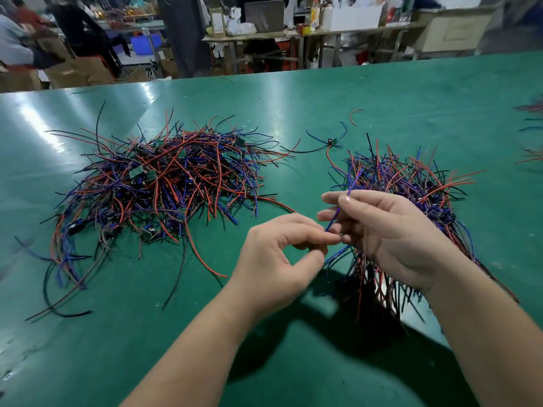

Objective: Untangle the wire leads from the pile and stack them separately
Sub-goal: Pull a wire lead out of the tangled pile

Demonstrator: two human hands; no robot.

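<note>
Fingers [321, 235] of the left hand [282, 257] and right hand [393, 239] pinch one blue lead [338, 213] just right of the large tangled pile [164, 183], while a sorted stack [411, 186] farther right of it on the surface [293, 107] suggests roughly half the work is left.

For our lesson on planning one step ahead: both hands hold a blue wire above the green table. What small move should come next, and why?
Probably lay the blue wire onto the neater pile at right. The left hand pinches its lower part, the right hand holds it higher, and it seems clear of the tangled pile, so it looks ready to stack.
</note>
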